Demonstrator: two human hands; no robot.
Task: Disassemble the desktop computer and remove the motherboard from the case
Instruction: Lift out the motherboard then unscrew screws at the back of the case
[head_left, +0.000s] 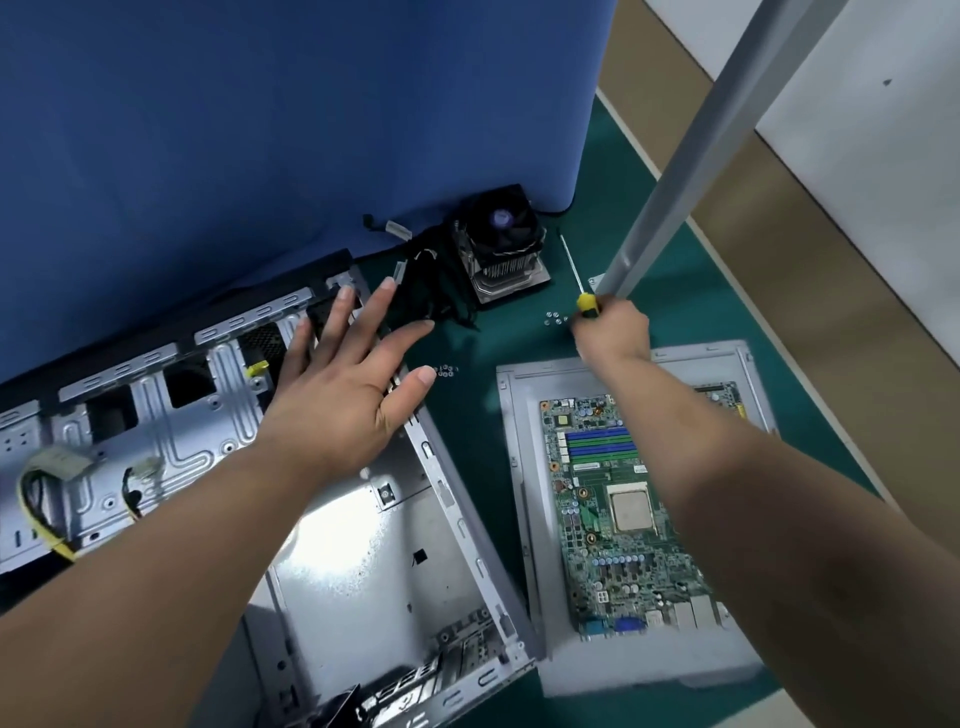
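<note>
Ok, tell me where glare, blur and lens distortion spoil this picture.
Head view: strong glare whitens the bare floor of the case; the right hand on the screwdriver is motion-blurred, as is the motherboard near the arm; the wide lens bends the metal post and stretches both forearms; the left hand is fairly sharp.

One case (363, 545), one motherboard (623, 509), one side panel (519, 415), one cooler (501, 244), one screwdriver (576, 275), two screw clusters (556, 318).
</note>
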